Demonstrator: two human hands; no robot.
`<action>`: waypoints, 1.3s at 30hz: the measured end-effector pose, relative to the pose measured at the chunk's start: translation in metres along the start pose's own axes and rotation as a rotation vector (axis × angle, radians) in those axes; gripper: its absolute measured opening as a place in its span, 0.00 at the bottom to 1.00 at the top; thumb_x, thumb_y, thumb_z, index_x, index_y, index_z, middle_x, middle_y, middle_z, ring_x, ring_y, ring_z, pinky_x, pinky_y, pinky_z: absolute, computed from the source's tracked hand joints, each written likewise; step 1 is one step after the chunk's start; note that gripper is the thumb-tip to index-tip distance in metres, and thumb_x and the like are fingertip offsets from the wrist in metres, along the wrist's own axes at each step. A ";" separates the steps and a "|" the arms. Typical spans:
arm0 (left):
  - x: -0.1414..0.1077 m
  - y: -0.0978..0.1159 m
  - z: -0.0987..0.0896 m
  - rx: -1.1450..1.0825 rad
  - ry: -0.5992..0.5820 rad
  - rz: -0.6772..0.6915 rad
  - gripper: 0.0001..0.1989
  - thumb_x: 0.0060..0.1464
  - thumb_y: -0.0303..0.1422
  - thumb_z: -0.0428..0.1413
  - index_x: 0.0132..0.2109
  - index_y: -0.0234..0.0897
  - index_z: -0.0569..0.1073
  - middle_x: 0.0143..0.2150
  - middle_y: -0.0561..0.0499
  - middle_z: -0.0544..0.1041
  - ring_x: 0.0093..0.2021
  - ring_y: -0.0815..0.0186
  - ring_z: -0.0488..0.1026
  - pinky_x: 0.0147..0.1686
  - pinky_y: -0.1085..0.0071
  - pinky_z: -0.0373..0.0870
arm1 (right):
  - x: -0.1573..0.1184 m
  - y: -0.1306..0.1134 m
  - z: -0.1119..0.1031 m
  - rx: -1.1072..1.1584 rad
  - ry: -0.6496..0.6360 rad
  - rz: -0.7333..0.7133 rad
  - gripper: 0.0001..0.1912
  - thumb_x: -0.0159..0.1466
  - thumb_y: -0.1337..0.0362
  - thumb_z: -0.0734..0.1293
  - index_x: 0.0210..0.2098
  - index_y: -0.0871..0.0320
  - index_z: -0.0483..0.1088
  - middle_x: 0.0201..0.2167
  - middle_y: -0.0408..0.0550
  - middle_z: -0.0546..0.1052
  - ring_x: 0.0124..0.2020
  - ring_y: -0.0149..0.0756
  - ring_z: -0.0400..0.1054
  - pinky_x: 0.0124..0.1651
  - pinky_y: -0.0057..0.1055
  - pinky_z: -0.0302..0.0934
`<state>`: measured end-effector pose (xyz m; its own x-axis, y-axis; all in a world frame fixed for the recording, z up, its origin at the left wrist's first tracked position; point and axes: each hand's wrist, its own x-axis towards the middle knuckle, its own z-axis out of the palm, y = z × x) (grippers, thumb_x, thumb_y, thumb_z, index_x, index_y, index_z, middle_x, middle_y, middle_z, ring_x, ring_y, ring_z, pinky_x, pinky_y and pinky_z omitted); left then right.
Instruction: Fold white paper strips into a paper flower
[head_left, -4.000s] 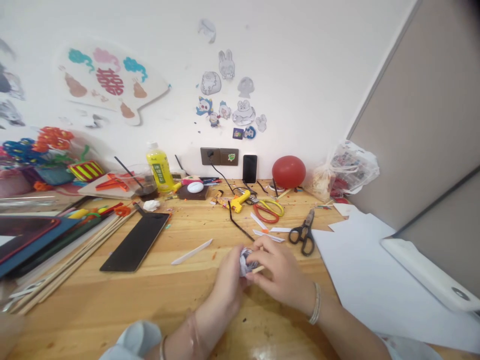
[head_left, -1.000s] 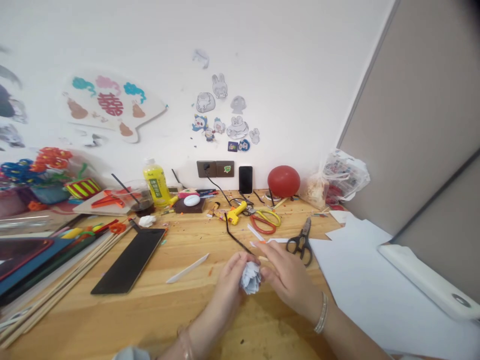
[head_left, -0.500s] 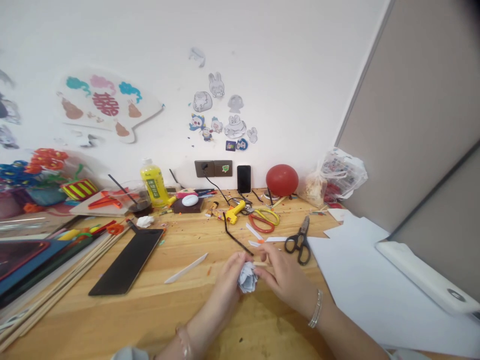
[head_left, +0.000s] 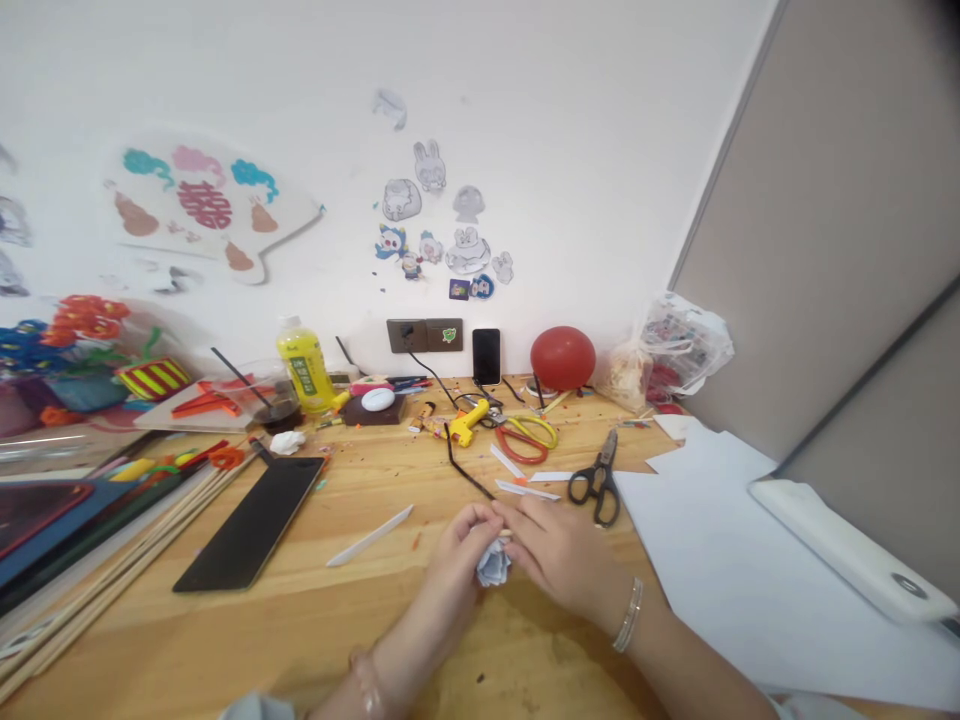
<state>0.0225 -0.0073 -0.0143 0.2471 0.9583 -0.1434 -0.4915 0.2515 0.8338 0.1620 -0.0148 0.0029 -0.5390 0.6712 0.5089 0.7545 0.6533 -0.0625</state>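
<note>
A small pale blue-grey paper flower [head_left: 493,565] with layered petals is held between both hands over the table. My left hand [head_left: 463,550] is closed around its left side, thumb near the top. My right hand [head_left: 555,560] curls over the upper right of the flower, its fingertips meeting the left thumb. A short pale edge, perhaps a stick, shows between the hands; most of it is hidden. Just beyond the fingers are a bent black strip [head_left: 469,470] and cut white paper strips [head_left: 529,490]. Another paper strip [head_left: 371,535] lies to the left.
Black-handled scissors [head_left: 596,485] and white paper sheets [head_left: 750,560] lie at the right. Behind are a yellow glue gun [head_left: 471,424], red-handled scissors [head_left: 523,447] and a red balloon [head_left: 562,358]. A black tablet [head_left: 251,525], wooden sticks [head_left: 142,560] and a yellow bottle [head_left: 306,368] stand or lie leftward.
My right hand's fingers have come down and left, closing over the top of the flower against my left thumb. The flower is now more covered. The view has shifted slightly.
</note>
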 end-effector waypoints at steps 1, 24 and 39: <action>0.000 0.000 0.000 0.002 0.010 0.000 0.12 0.39 0.34 0.61 0.25 0.35 0.65 0.20 0.57 0.67 0.21 0.73 0.62 0.21 0.77 0.55 | 0.000 0.000 0.000 -0.005 0.015 -0.002 0.16 0.66 0.61 0.53 0.46 0.61 0.67 0.30 0.51 0.72 0.28 0.37 0.66 0.29 0.31 0.58; -0.004 0.001 0.004 0.065 0.073 -0.006 0.12 0.39 0.38 0.61 0.24 0.37 0.66 0.20 0.56 0.66 0.20 0.72 0.61 0.21 0.76 0.55 | -0.002 0.006 0.005 0.053 0.117 -0.172 0.15 0.65 0.68 0.54 0.27 0.58 0.68 0.28 0.50 0.73 0.28 0.33 0.69 0.31 0.28 0.62; -0.004 0.001 0.005 0.012 0.094 -0.006 0.14 0.40 0.41 0.61 0.25 0.36 0.68 0.21 0.55 0.68 0.22 0.71 0.62 0.23 0.76 0.57 | 0.000 0.006 0.007 0.229 0.091 -0.074 0.14 0.66 0.66 0.54 0.32 0.59 0.69 0.29 0.50 0.74 0.34 0.34 0.69 0.37 0.31 0.64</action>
<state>0.0252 -0.0116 -0.0103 0.1704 0.9653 -0.1978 -0.4800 0.2566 0.8389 0.1639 -0.0090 -0.0037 -0.5458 0.5914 0.5935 0.6046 0.7684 -0.2097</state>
